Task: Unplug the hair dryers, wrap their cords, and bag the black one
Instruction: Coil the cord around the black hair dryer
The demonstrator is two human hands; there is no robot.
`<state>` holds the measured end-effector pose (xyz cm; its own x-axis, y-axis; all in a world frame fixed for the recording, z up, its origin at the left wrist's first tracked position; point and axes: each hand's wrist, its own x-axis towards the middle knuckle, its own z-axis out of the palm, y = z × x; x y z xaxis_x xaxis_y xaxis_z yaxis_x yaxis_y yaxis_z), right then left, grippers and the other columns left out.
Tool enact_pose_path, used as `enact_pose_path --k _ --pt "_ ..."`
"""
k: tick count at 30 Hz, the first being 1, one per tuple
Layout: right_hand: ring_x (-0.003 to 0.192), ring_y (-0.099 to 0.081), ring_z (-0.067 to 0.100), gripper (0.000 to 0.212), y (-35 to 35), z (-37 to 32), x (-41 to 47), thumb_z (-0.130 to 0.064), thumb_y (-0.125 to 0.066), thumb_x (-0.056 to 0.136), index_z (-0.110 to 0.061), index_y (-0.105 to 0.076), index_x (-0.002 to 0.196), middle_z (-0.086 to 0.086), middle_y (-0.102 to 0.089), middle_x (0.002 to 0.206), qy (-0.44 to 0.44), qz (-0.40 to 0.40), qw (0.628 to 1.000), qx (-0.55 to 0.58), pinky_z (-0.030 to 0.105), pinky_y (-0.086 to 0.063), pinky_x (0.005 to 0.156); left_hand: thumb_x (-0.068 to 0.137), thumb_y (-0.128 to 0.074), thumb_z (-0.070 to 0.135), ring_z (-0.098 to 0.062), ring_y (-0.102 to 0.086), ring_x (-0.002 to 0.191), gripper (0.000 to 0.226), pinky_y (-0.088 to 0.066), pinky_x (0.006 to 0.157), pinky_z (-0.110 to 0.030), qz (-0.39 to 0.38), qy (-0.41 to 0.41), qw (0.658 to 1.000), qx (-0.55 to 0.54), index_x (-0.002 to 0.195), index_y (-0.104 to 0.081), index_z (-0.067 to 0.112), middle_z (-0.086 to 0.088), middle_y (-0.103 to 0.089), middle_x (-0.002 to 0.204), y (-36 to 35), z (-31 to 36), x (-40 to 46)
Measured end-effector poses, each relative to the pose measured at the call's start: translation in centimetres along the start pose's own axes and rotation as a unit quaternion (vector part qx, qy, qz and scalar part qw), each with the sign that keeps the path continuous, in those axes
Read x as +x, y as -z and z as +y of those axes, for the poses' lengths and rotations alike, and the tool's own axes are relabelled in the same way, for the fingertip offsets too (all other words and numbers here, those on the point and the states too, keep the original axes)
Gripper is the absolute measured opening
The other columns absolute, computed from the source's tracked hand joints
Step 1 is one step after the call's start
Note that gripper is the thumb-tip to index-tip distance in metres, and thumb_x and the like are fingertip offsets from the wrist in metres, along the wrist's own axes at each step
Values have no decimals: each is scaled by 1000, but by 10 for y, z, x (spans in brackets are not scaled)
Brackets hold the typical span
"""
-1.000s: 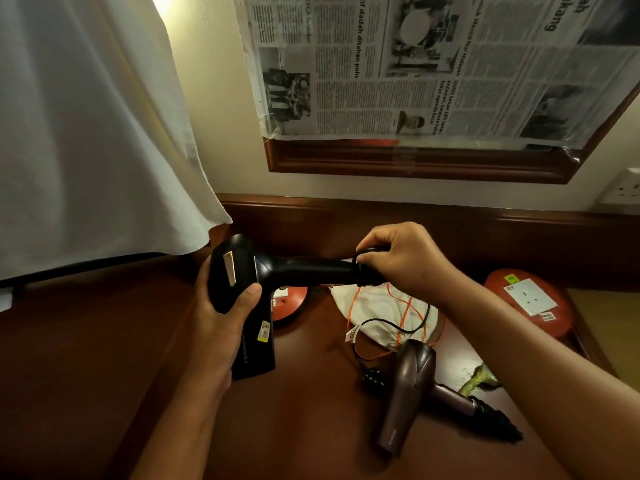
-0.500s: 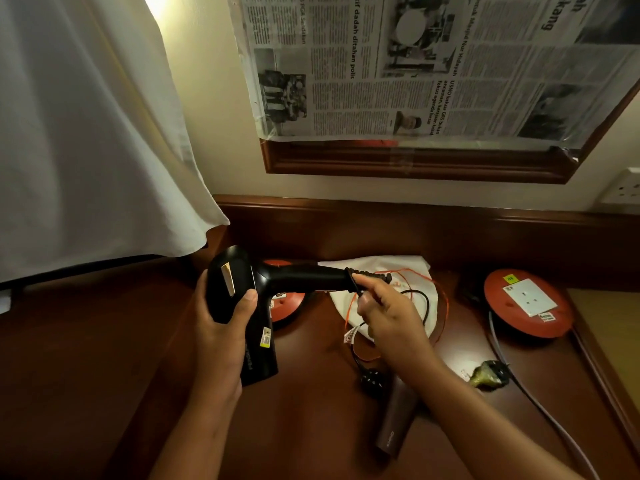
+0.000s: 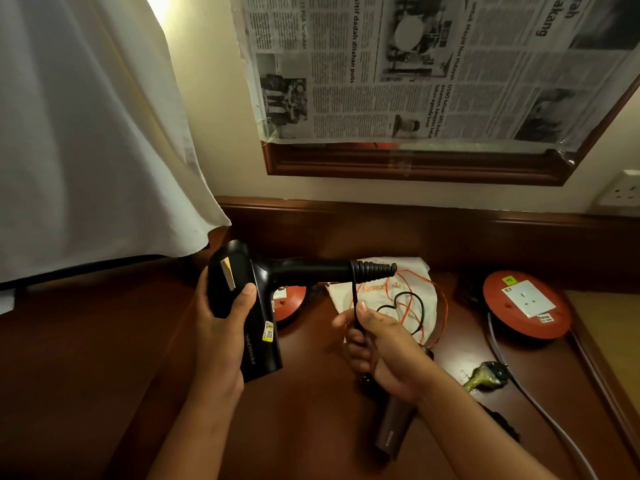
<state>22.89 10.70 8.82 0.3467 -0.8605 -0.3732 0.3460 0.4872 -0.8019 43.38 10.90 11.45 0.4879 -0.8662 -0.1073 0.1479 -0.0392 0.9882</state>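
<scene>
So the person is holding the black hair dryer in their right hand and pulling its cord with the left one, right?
Not quite: the hands are swapped. In the head view the left hand holds the black hair dryer by its body, and the right hand grips its cord, which runs down from the end of the handle.

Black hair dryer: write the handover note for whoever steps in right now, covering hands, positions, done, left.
Left hand grips the body of the black hair dryer, held above the desk with its handle pointing right.
Right hand pinches the black cord, which hangs from the handle's end, one turn round it at most.
The brown hair dryer lies on the desk under the right wrist; I cannot see how its cord lies.
The white drawstring bag lies behind, nothing bagged.
Done: the black dryer seems unplugged.
Left: finish wrapping, bag the black dryer, check the brown one.
</scene>
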Motion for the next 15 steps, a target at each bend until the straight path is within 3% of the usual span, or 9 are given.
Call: enact_pose_path --k 4,9,12,15 --pt "58 -34 14 29 2 4 0 -24 -44 92 -1 -61 91 3 -40 68 19 -29 995 93 27 -33 55 86 -69 20 -17 -59 114 63 -47 99 -48 -3 3 1000 -5 138 -41 42 9 -60 125 1 3 1" --pt "59 -41 13 22 6 12 4 -18 -52 92 1 -59 86 5 -44 66 93 -42 994 47 26 -41 56 86 -68 20 -20 -59 115 66 -48 97 -48 -11 8 1000 -7 141 -39 40 7 -59 127 3 5 1" --pt "47 -40 12 26 7 10 3 -24 -49 93 1 -56 91 5 -45 62 83 -30 994 -57 23 -33 41 86 -68 20 -19 -58 115 66 -48 98 -48 -14 9 1000 -6 141 -39 40 6 -58 129 5 5 0" --pt "40 -24 12 29 9 6 3 -31 -40 99 -6 -53 94 4 -36 56 31 -56 993 -98 19 -18 39 86 -68 18 -19 -58 115 66 -47 99 -48 -12 10 1000 -5 142 -39 40 6 -58 129 6 6 0"
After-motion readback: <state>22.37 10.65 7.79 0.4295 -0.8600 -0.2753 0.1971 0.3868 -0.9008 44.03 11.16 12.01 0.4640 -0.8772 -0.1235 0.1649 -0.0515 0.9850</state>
